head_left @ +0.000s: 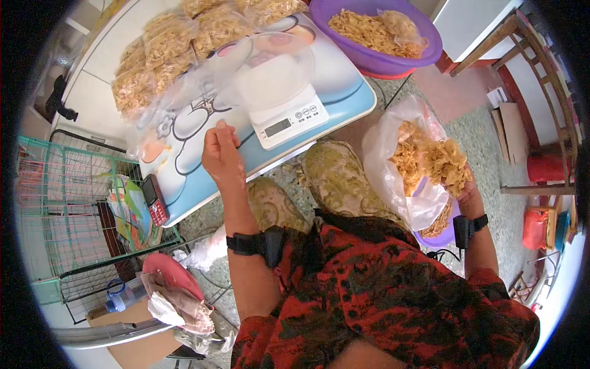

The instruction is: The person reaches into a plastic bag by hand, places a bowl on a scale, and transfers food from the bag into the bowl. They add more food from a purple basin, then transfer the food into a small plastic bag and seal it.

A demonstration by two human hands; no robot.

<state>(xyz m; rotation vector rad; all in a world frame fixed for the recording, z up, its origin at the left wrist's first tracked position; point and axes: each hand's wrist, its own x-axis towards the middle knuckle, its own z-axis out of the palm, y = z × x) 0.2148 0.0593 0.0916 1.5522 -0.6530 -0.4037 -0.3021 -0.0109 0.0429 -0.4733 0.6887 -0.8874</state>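
Note:
My left hand [224,157] is above the near edge of the blue patterned table [184,178], its fingers curled together with nothing visible in them. Beside it on the table stands a white kitchen scale [289,120] with a clear plastic bag [270,67] over its pan. On the right, my right hand [470,194] grips a clump of yellowish dried flakes [450,165] at the side of an open translucent plastic bag [384,147]. More flakes lie inside that bag. The scale's display is too small to read.
Several filled bags [166,40] lie at the table's back left. A purple basin [326,18] of flakes stands at the back right. A phone [155,200] rests by the left edge, near a wire rack [67,215]. Another purple container [452,224] is below the open bag.

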